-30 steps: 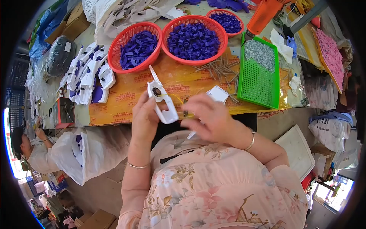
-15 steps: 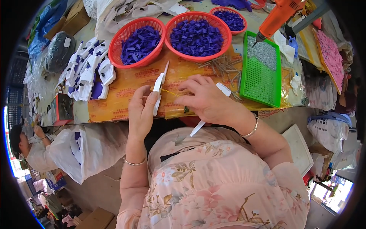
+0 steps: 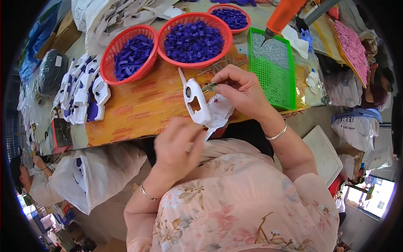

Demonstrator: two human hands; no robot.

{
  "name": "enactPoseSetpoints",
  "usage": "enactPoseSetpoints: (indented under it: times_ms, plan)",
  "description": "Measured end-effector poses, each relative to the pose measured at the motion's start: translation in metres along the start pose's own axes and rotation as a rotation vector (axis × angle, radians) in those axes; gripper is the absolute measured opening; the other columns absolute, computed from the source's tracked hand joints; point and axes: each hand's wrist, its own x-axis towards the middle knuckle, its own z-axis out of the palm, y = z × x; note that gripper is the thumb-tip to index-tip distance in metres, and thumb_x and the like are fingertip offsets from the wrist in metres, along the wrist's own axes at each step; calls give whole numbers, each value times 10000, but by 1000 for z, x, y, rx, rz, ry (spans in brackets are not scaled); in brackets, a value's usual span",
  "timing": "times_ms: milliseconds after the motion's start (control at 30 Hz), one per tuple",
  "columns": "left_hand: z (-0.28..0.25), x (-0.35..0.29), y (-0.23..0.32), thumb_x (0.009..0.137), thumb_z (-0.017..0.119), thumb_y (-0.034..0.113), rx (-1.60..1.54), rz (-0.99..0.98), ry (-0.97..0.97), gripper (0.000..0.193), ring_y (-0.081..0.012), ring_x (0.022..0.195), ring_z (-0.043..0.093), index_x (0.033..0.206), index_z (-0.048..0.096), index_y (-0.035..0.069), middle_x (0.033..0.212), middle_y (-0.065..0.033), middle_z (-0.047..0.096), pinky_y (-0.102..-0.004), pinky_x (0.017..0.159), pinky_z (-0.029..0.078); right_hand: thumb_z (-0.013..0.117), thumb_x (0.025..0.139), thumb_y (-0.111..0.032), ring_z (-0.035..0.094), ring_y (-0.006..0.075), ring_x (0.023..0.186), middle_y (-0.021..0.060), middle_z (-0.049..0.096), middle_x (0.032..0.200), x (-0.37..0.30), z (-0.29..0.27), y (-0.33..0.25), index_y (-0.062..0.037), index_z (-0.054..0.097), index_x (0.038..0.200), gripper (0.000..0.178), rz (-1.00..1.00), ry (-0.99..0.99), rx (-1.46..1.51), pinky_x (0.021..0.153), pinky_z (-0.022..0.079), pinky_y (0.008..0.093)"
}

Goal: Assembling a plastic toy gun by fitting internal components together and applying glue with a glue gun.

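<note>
A white plastic housing (image 3: pixel 201 110) with a pointed tip, a round dark speaker-like disc and a cut-out lies face up near the table's front edge. Beside it on the right is a second white plastic shell (image 3: pixel 220 112), partly under my right hand (image 3: pixel 245 90). That hand is closed, pinching a small greenish circuit board (image 3: pixel 209 87) just above the housing's right side. Thin wires show near the board. My left hand (image 3: pixel 178 145) is at the housing's lower end, smeared by motion. Its fingers are too blurred to read, and whether it touches the housing is unclear.
Red baskets (image 3: pixel 154 30) of purple plastic pieces stand at the back. A green tray (image 3: pixel 292 90) of small screws sits at the right, under an orange electric screwdriver (image 3: pixel 282 17). Assembled white-and-purple parts (image 3: pixel 82 94) pile up at the left. Another person (image 3: pixel 31 176) is at far left.
The white housing has left my left hand's upright grip and now lies flat. My left hand has dropped nearer me; my right hand has risen and now pinches the board. The whole view has shifted.
</note>
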Motion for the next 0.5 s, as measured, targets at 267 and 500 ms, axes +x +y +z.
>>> enactPoseSetpoints:
  times_ms: [267, 500]
  plan:
    - [36, 5, 11, 647, 629, 142, 442, 244, -372, 238, -228, 804, 488, 857, 609, 33, 815, -62, 482, -345, 683, 400, 641, 781, 43, 476, 36, 668, 1, 523, 818, 3, 7, -6, 13, 625, 897, 120, -178, 114, -110, 576, 395, 195]
    - [-11, -11, -13, 675, 576, 138, 655, 164, -327, 149, -252, 898, 487, 793, 612, 55, 898, -80, 510, -411, 804, 377, 653, 749, 47, 534, 113, 667, 43, 544, 788, 10, 13, 0, -6, 627, 883, 147, -295, -34, -268, 584, 427, 234]
